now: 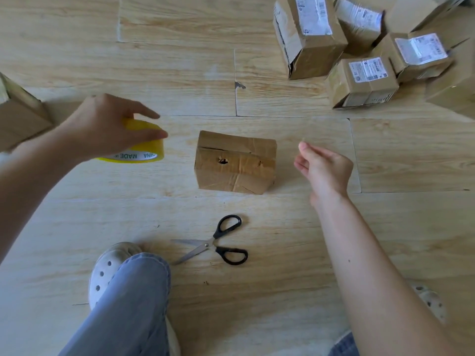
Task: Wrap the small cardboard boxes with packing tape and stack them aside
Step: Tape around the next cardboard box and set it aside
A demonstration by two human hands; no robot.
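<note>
A small brown cardboard box [235, 163] with a small hole in its top lies on the wooden floor in the middle. To its left my left hand [108, 124] grips a yellow roll of packing tape [140, 145] from above, just over the floor. My right hand [323, 167] hovers right of the box, fingers loosely curled, touching nothing that I can make out.
Black-handled scissors [218, 241] lie open on the floor in front of the box. Several labelled cardboard boxes [359, 80] are piled at the back right. Another box [18, 114] sits at the left edge. My knee and white clog [110, 265] are at the bottom.
</note>
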